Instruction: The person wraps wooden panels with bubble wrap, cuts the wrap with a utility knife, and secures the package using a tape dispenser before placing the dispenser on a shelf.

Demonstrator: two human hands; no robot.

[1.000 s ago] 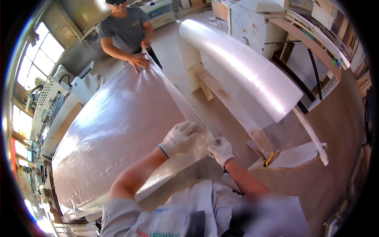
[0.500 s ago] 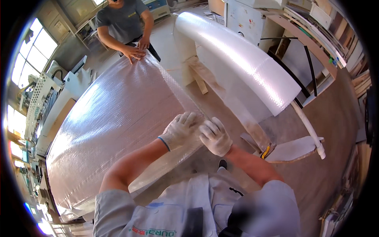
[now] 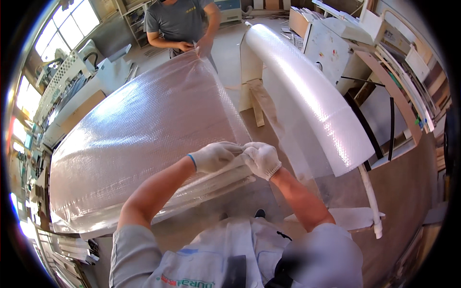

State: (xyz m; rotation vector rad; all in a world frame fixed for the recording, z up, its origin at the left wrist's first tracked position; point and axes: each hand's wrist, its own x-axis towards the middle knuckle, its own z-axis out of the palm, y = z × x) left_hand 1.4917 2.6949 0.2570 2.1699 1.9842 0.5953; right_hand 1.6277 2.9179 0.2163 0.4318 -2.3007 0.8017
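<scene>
A wide sheet of clear bubble wrap lies spread over a large panel in front of me. My left hand, in a white knit glove with a blue cuff edge, is closed on the sheet's near right corner. Right beside it my right hand, gloved the same way, has its fingers pinched on the same edge. The two hands nearly touch at the fingertips. At the far corner a co-worker in a grey shirt holds the sheet with both hands.
To the right, a big bubble wrap roll sits on a white pole above a wooden stand. Behind it stands a white cabinet near stacked boards. Machinery lines the left side by the windows.
My hands have come closer together at the corner, the right one turning inward. The co-worker has straightened, lifting the far corner. My view has shifted, so the roll appears lower and further right.
</scene>
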